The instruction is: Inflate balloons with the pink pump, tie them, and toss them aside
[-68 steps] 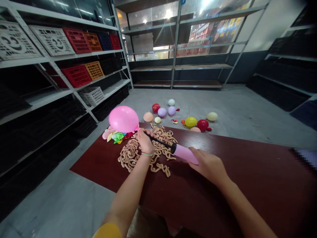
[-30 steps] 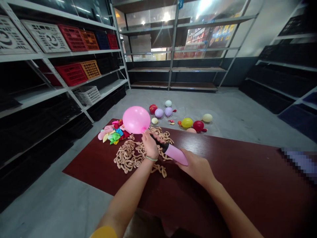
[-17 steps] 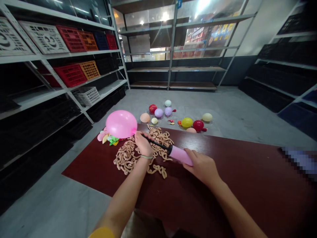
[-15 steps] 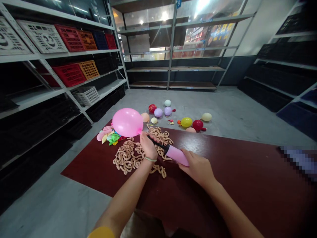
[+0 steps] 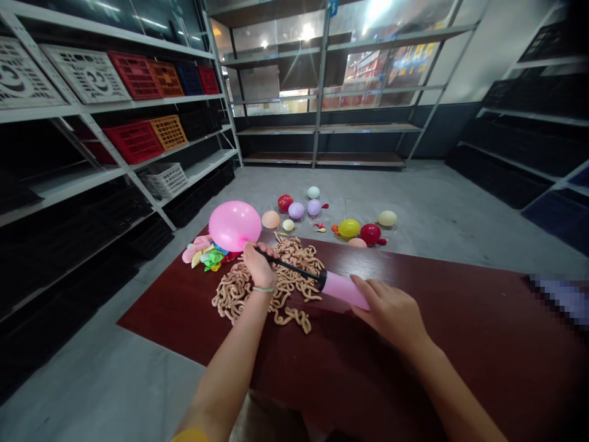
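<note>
An inflated pink balloon (image 5: 234, 225) sits at the front end of a hand pump (image 5: 343, 291) with a pink barrel and black rod. My left hand (image 5: 259, 264) is closed around the pump's black end and the balloon's neck, which it partly hides. My right hand (image 5: 391, 313) grips the pink barrel. Between the two hands a long stretch of black rod shows. Below them, on the dark red table (image 5: 391, 368), lies a heap of tan, curly, string-like pieces (image 5: 289, 264). Uninflated balloons (image 5: 211, 258) in several colours lie in a pile left of it.
Several inflated balloons, among them a yellow one (image 5: 348, 228) and a dark red one (image 5: 370, 234), rest on the grey floor (image 5: 423, 202) beyond the table. Shelving with red crates (image 5: 133, 140) stands at left. A blurred purple object (image 5: 559, 299) lies at the table's right.
My hands have moved apart, the left one leftward and the right one rightward, exposing more of the pump's black rod. The balloon has shifted slightly left.
</note>
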`<state>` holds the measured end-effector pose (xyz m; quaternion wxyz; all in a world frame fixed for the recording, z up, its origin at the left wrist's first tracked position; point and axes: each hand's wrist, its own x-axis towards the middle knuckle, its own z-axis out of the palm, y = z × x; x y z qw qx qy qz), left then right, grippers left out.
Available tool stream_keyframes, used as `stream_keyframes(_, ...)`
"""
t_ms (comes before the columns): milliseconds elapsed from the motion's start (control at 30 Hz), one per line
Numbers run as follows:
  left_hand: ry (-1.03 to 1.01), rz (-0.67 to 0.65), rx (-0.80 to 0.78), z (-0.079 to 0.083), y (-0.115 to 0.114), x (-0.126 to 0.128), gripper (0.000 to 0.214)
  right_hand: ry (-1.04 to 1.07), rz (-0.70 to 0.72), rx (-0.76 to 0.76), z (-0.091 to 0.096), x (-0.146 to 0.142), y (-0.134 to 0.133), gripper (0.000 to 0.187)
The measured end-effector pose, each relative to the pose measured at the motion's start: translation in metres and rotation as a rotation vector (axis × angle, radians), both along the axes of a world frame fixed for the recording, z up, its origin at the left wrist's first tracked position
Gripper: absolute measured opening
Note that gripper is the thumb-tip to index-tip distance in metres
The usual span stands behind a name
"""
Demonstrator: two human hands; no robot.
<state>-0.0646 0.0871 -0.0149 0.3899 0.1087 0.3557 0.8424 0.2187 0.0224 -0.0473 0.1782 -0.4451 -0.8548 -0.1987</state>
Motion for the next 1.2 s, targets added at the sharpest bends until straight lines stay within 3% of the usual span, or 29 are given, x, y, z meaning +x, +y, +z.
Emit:
stream_keyframes(100, 0.050, -0.044, 0.022, -0.003, -0.007, 0.021, 0.020, 0.078, -0.028, -0.111, -0.005, -0.022, -0.009, 0.046)
stream_keyframes(233, 0.121, -0.249, 0.031, -0.008, -0.015, 0.054, 0.024, 0.242, -0.094, -0.287, -0.012, -0.050, -0.020, 0.049)
stream_keyframes(367, 0.121, -0.268, 0.031, -0.006, -0.014, 0.049, 0.025, 0.252, -0.079, -0.384, -0.009, -0.049, -0.018, 0.053)
stream_keyframes(600, 0.098, -0.017, 0.085, 0.008, -0.004, -0.004, 0.018, 0.169, 0.039, -0.264, -0.012, -0.012, 0.002, 0.047)
stream_keyframes(733, 0.136, -0.013, 0.067, 0.003, -0.007, 0.010, 0.020, 0.188, 0.017, -0.235, -0.019, -0.025, -0.004, 0.045)
stream_keyframes(933, 0.179, -0.293, 0.026, -0.013, -0.012, 0.058, 0.032, 0.270, -0.108, -0.250, -0.016, -0.056, -0.019, 0.046)
stream_keyframes(1033, 0.160, -0.262, 0.031, -0.009, -0.011, 0.054, 0.030, 0.244, -0.056, -0.253, -0.013, -0.049, -0.014, 0.048)
stream_keyframes(1200, 0.161, -0.079, 0.071, 0.004, -0.008, 0.022, 0.025, 0.134, 0.028, -0.127, -0.017, -0.011, 0.010, 0.045)
